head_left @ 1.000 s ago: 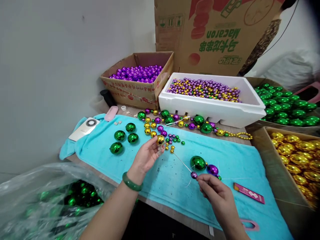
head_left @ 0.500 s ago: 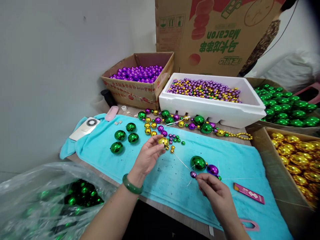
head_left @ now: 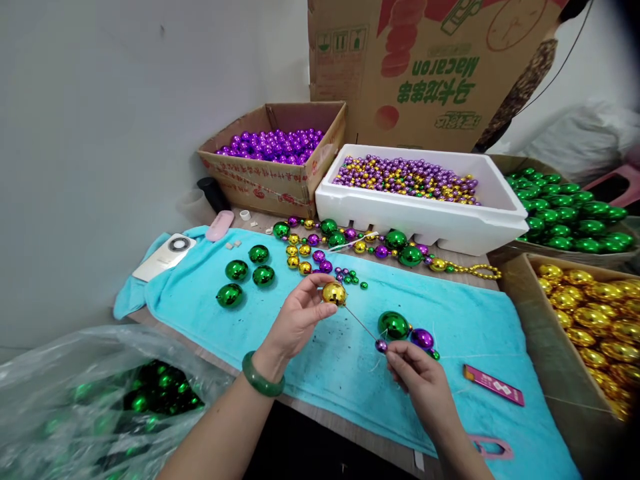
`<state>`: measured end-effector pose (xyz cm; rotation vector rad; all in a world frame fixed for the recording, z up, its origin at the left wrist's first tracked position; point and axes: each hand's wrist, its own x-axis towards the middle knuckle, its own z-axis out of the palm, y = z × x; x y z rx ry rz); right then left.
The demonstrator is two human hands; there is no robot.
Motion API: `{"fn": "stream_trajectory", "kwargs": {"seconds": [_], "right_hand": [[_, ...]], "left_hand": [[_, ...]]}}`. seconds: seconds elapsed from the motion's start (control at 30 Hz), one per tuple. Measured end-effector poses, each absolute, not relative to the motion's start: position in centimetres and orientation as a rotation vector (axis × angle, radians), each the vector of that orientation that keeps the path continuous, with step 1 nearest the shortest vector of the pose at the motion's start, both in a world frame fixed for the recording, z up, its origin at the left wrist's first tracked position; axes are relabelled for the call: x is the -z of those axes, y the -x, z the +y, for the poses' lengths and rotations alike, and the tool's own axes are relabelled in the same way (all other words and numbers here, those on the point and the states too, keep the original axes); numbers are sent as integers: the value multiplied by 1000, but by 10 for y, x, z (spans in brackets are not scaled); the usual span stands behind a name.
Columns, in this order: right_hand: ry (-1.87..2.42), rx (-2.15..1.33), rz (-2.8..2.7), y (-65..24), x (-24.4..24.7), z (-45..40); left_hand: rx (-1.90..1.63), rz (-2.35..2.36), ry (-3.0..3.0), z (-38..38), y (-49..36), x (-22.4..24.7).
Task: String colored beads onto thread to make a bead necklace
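Between its thumb and fingers my left hand (head_left: 299,316) holds a gold ball (head_left: 334,293) above the turquoise towel (head_left: 320,373). A thin needle (head_left: 361,323) runs from that ball down to a small purple bead (head_left: 381,345). My right hand (head_left: 417,373) pinches at this bead, fingertips closed. Just behind the right hand, a large green ball (head_left: 393,325), a purple ball (head_left: 422,339) and a small green bead rest on the towel with loose thread around them. Small purple and green beads (head_left: 346,275) lie beyond the gold ball.
Several green balls (head_left: 237,270) lie left on the towel. A finished-looking bead string (head_left: 410,255) stretches before a white foam box (head_left: 420,217). Around stand cartons of purple (head_left: 260,180), green and gold balls (head_left: 600,313). A pink packet (head_left: 494,385) lies right; a plastic bag (head_left: 100,400) fills the lower left.
The gold ball in my left hand has moved slightly right and nearer, showing more of its surface. My right hand with the purple bead has shifted a little left.
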<state>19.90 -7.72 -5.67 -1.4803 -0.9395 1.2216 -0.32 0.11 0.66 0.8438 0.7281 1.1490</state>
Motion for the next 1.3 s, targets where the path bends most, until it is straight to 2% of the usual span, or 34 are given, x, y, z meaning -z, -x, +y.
{"fn": "stream_trajectory", "kwargs": {"seconds": [0.43, 0.9, 1.3], "right_hand": [[1426, -1301, -919, -207, 72, -78], [1323, -1446, -809, -201, 80, -81], [1385, -1381, -866, -206, 76, -79]], "left_hand": [[-1144, 674, -1154, -6, 2, -11], [-1108, 701, -901, -10, -2, -12], [-1057, 736, -1007, -8, 2, -17]]}}
